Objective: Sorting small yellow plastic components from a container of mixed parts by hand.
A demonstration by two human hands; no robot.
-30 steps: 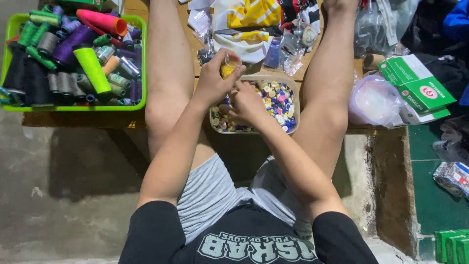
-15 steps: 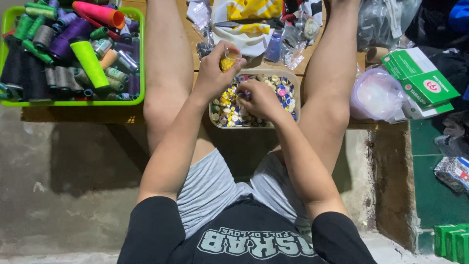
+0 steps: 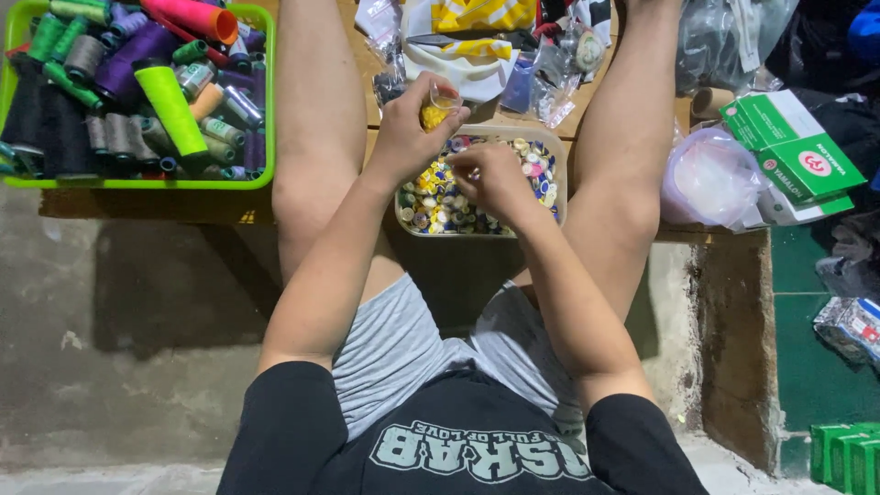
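A small clear cup of yellow buttons (image 3: 438, 108) is pinched by the left hand (image 3: 410, 137) just above the clear rectangular tray of mixed buttons (image 3: 550, 147). The right hand (image 3: 490, 176) is curled over that tray, fingertips pressed together. Right of the tray lies a green and white rectangular box (image 3: 790, 151); left, a green basket of thread cones (image 3: 137, 181).

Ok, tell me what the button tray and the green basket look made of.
Button tray: likely thin translucent plastic, since its whitish rim looks glossy. Green basket: probably moulded plastic, with uniform bright colour and a smooth rim, holding thread cones.
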